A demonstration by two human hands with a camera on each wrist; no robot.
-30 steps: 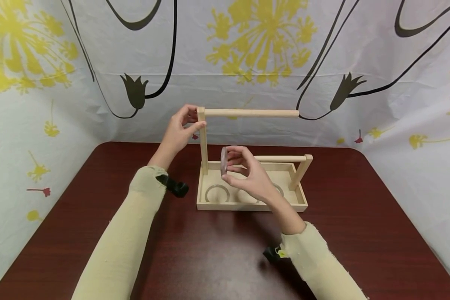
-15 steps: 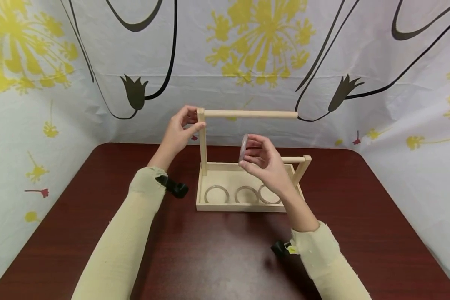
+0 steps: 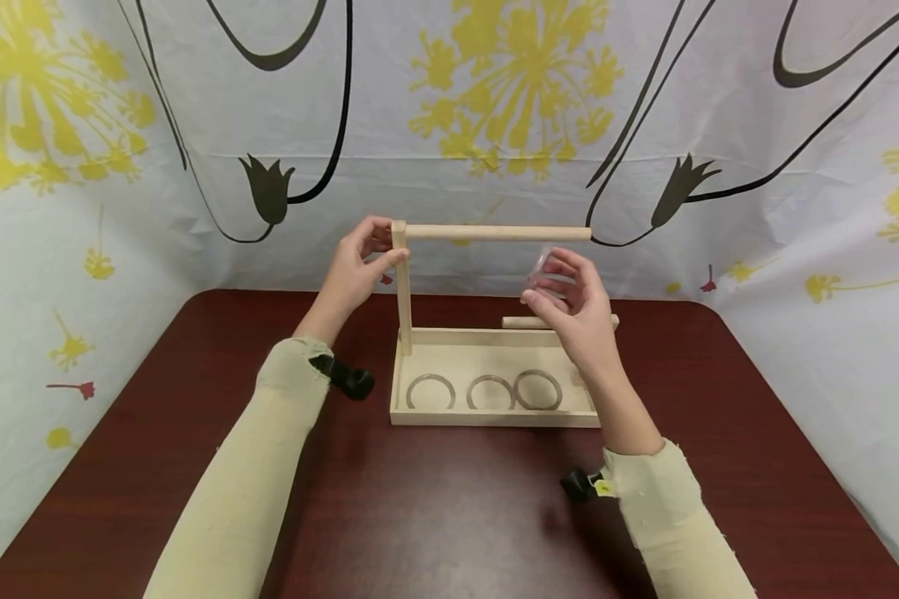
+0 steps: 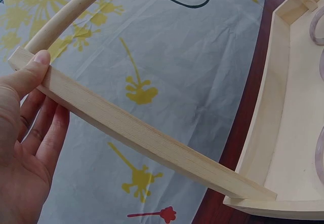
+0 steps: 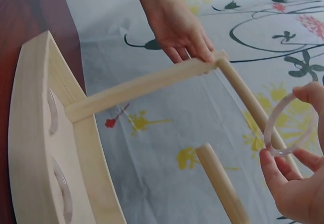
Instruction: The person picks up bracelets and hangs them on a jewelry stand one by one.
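My left hand point(image 3: 355, 262) grips the top of an upright wooden post point(image 3: 403, 291) on a light wooden bangle stand. In the left wrist view the thumb lies on the near face of the post point(image 4: 136, 127) and the fingers go behind it. My right hand point(image 3: 584, 316) pinches a translucent pale bangle point(image 3: 538, 264) between thumb and fingertips, just below the free end of the upper rod point(image 3: 494, 233). In the right wrist view this bangle point(image 5: 270, 125) appears as a tilted ring overlapping that rod. Whether the rod passes through it, I cannot tell.
The stand's tray point(image 3: 457, 353) holds three more bangles, a left one point(image 3: 430, 377), a middle one point(image 3: 489, 378) and a right one point(image 3: 537, 373). A shorter lower rod point(image 3: 524, 322) has its free end pointing left. Dark red table point(image 3: 419, 516) beneath; patterned cloth point(image 3: 449, 108) behind.
My right hand has moved right and upward with the bangle, from in front of the lower rod to the upper rod's free end. The left hand stays on the post.
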